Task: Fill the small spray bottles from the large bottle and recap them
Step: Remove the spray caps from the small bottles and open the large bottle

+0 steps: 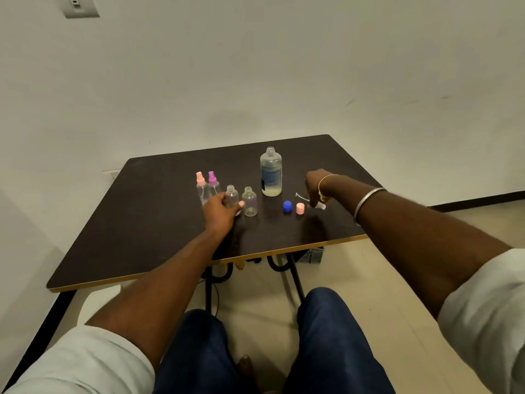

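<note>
While gripping a clear, open-necked small bottle (pixel 231 191) in curled left hand (pixel 220 210), pinches a pale spray pump (pixel 321 206) in right hand (pixel 316 184) near blue-labelled large bottle (pixel 270 172).

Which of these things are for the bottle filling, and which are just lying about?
For the job: uncapped large bottle; blue cap; pink cap; spray head in the right hand; small open bottle in the left hand; second open bottle; pink-topped spray bottle; purple-topped spray bottle.

Lying about: grey crate under the table; wall switch.
</note>
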